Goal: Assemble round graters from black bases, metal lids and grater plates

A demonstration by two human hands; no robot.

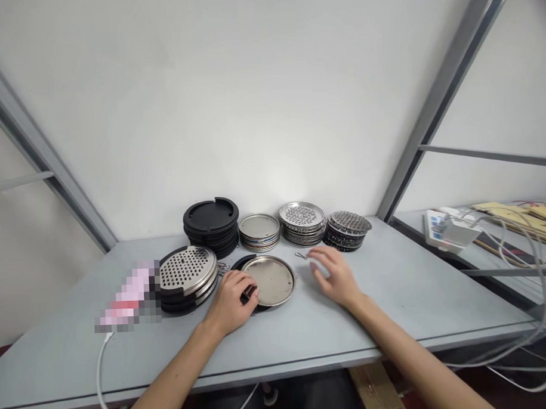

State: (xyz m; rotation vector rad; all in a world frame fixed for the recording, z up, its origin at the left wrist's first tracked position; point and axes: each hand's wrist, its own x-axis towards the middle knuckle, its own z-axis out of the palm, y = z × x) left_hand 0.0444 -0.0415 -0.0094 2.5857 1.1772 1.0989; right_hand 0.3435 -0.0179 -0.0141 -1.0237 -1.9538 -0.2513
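Note:
In the head view, my left hand point(235, 300) curls its fingers over the left edge of a round black holder point(243, 263). A shallow round metal plate point(271, 280) with a raised rim lies in that holder, and the hand hides part of both. To the right, my right hand point(336, 275) hovers low over the table with thumb and fingers apart. Its fingertips are close to a small bent wire clip point(300, 255); whether they touch it I cannot tell. More wire clips point(223, 268) lie behind my left hand.
Assembled perforated discs in black holders point(188, 273) are stacked at left. Along the wall stand stacks of black holders point(211, 221), plain metal plates point(259, 227), perforated plates point(302, 218) and grater discs point(348, 226). A blurred pink object point(128, 296) has a white cable. A power strip point(444, 231) sits right.

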